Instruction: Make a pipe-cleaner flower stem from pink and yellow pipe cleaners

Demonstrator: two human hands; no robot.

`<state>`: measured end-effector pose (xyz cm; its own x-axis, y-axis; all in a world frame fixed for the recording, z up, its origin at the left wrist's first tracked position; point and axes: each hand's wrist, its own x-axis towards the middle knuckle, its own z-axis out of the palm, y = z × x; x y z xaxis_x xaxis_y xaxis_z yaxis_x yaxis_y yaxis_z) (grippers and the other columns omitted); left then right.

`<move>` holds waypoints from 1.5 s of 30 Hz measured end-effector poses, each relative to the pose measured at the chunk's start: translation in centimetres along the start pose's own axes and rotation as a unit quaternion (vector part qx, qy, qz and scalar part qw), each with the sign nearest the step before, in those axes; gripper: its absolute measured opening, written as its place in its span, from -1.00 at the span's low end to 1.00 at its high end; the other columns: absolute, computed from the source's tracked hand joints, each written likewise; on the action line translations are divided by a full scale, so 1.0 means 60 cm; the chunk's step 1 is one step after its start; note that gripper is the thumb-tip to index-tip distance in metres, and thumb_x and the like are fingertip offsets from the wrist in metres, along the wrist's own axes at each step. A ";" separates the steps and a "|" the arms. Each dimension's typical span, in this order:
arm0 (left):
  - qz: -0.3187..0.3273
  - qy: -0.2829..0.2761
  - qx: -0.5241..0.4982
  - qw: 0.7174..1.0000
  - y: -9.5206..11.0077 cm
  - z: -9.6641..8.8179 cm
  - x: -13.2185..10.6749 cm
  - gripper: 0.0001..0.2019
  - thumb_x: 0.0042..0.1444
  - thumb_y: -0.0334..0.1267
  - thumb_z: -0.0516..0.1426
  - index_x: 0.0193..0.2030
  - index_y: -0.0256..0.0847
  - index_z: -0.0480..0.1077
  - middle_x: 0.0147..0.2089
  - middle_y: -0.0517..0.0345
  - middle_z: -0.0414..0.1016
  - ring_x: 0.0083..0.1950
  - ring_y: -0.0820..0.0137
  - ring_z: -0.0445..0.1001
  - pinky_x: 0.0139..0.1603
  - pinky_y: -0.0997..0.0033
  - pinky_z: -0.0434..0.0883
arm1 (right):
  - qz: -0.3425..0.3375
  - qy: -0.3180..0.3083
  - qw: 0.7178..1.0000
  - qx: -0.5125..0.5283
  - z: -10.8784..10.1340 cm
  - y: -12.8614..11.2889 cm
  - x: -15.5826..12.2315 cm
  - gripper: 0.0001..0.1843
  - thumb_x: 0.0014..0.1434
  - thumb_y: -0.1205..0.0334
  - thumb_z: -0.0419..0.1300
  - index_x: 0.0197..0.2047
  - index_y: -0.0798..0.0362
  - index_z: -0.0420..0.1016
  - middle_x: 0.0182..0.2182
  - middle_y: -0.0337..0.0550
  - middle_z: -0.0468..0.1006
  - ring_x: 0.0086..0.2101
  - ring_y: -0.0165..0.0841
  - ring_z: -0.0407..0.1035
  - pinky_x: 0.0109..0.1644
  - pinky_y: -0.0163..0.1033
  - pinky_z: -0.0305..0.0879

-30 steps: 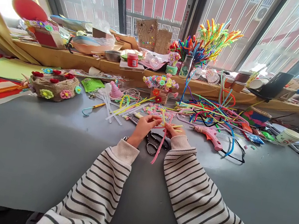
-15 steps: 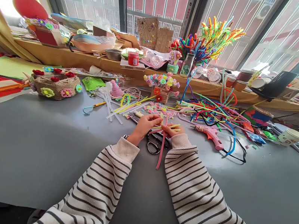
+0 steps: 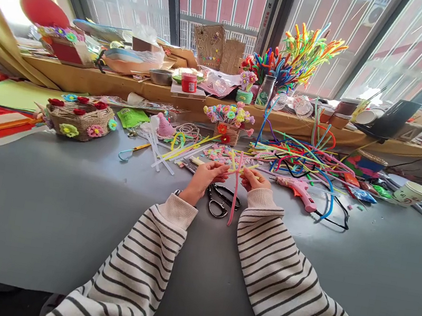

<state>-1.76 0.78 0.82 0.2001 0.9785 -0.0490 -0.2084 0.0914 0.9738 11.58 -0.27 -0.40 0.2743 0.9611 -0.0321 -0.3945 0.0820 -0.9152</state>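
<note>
My left hand (image 3: 207, 174) and my right hand (image 3: 254, 179) are raised just above the grey table (image 3: 47, 207), both in striped sleeves. Each pinches a small bundle of pipe cleaners between them: a yellow pipe cleaner (image 3: 241, 170) lies crosswise and a pink pipe cleaner (image 3: 234, 194) hangs straight down from it, its lower end above the table. Black-handled scissors (image 3: 220, 200) lie on the table just below my hands.
A pink glue gun (image 3: 297, 190) with a black cord lies right of my hands. A heap of coloured pipe cleaners (image 3: 300, 153) spreads behind it. A woven basket with flowers (image 3: 79, 119) stands at left. Paper cups (image 3: 409, 193) sit far right. A cluttered window ledge (image 3: 126, 86) runs behind.
My hands have drawn slightly apart and lifted a little. The pink pipe cleaner has swung from slanting left to hanging almost vertical.
</note>
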 end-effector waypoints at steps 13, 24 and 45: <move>-0.042 -0.123 -0.035 0.991 0.000 0.002 -0.006 -0.80 -0.23 -0.22 0.14 -0.43 -0.29 0.38 -0.42 0.11 0.44 -0.36 0.47 0.40 -0.20 0.41 0.31 | 0.023 0.008 1.000 -0.013 0.000 0.008 0.003 -0.72 -0.48 0.18 0.27 -0.63 0.12 0.34 -0.76 -0.32 0.36 -0.74 -0.60 0.18 -0.66 -0.46 0.16; -0.044 -0.122 -0.043 0.991 0.001 0.005 -0.009 -0.83 -0.28 -0.32 0.18 -0.48 -0.31 0.31 -0.46 0.16 0.42 -0.38 0.48 0.40 -0.16 0.38 0.30 | -0.028 0.000 0.998 -0.058 -0.003 0.022 0.006 -0.73 -0.41 0.13 0.24 -0.60 0.10 0.32 -0.72 -0.33 0.36 -0.70 -0.56 0.22 -0.58 -0.43 0.23; -0.054 -0.050 -0.075 0.994 -0.002 0.000 -0.002 -0.84 -0.27 -0.33 0.17 -0.50 -0.34 0.31 -0.53 0.19 0.40 -0.49 0.57 0.38 -0.30 0.52 0.34 | -0.019 -0.049 0.997 0.062 0.008 0.007 -0.012 -0.73 -0.41 0.18 0.26 -0.57 0.08 0.31 -0.61 -0.35 0.41 -0.62 -0.59 0.26 -0.59 -0.50 0.18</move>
<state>-1.74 0.63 0.71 0.3210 0.9392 -0.1222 -0.3196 0.2288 0.9195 10.79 -0.77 -0.54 0.2056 0.9775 0.0464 -0.4929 0.1444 -0.8580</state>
